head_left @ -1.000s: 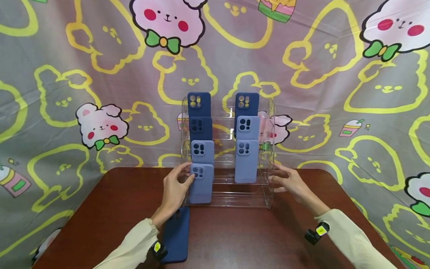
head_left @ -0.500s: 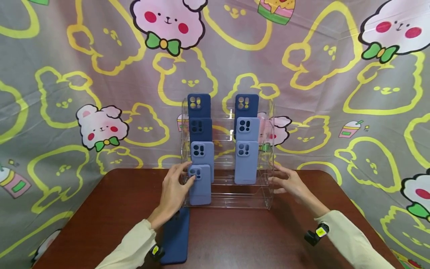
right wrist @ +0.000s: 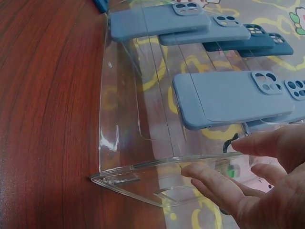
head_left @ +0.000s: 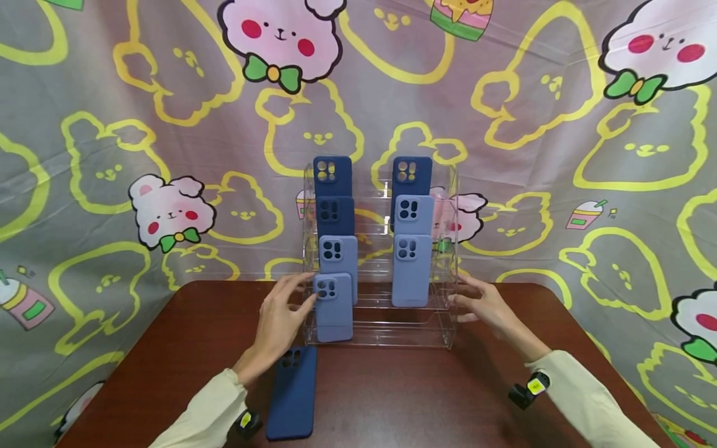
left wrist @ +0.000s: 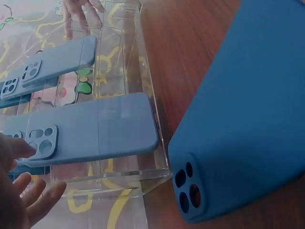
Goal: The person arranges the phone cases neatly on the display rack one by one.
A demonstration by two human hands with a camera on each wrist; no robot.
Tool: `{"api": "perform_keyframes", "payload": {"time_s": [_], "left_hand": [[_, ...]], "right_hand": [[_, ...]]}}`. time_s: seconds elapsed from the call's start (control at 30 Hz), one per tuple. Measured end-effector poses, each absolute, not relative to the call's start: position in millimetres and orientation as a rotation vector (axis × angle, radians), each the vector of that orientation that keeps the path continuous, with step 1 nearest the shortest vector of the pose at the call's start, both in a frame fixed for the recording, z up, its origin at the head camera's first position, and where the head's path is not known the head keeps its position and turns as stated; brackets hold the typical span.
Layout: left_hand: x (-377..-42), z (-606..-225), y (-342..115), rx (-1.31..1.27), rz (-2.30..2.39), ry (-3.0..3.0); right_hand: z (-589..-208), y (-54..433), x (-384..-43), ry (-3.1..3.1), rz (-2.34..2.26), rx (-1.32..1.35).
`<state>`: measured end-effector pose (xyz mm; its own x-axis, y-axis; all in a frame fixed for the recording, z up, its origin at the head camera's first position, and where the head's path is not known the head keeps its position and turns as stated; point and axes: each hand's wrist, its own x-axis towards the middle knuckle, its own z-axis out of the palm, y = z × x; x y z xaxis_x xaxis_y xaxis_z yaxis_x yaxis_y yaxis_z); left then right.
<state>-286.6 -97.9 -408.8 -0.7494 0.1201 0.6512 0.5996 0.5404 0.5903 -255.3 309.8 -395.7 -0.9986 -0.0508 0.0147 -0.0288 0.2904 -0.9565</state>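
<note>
A clear stepped display stand [head_left: 375, 339] holds two columns of phone cases. My left hand [head_left: 277, 317] is by its left side, thumb tip at the left edge of the lowest light blue phone case [head_left: 335, 320], near the camera cutouts. In the left wrist view the other fingers [left wrist: 47, 202] are spread apart below that case. At the stand's right side panel my right hand [head_left: 487, 305] grips the edge, the thumb on one side and the fingers [right wrist: 209, 181] on the other. A dark blue phone case [head_left: 292, 398] lies on the table in front of the left hand.
In the left column another light blue case [head_left: 342, 258] and two dark blue cases [head_left: 336, 214] stand behind. The right column has two light blue cases [head_left: 411, 280] and a dark blue one [head_left: 411, 177]. A patterned cloth [head_left: 358, 93] hangs behind the brown table [head_left: 392, 398].
The lowest light blue case on the left has shifted slightly to the left. My left hand has drawn back to the left from it. The right hand has stayed put.
</note>
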Motion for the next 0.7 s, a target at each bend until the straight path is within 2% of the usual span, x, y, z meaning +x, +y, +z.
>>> {"api": "perform_keyframes", "payload": {"time_s": [0.7], "left_hand": [[-274.4,-427.2,-137.7,-0.494,-1.072,-2.250]], "right_hand": [[-395.9,309.6,-255.5,2.519,-1.838,-0.073]]}}
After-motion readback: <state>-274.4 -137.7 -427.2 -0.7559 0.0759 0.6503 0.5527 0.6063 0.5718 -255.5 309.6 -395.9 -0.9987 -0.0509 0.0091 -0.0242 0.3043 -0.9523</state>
